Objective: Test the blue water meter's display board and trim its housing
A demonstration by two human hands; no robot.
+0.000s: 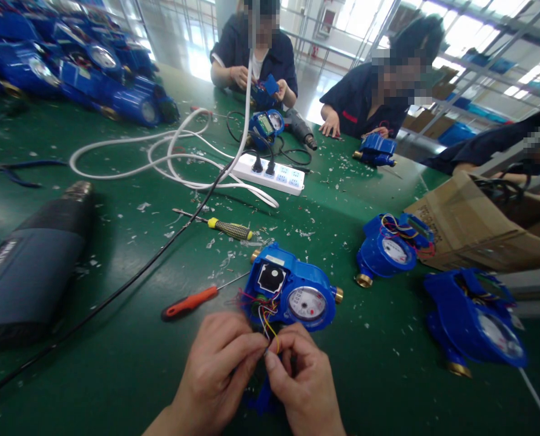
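Both hands' grip — left hand (220, 363), right hand (304, 378) — pinches wires (270, 324) of blue meter (292, 290); screwdrivers (190, 303) beside.

The left hand (218, 366) and right hand (304, 378) are hiding the wire ends (270, 330) pinched between them, and a blue part (261, 399) is showing only partly beneath them. The heat gun (29, 266) is running off the left edge. The blue pile (70, 60) is being cut off at the top-left corner. Co-workers' faces are blurred.
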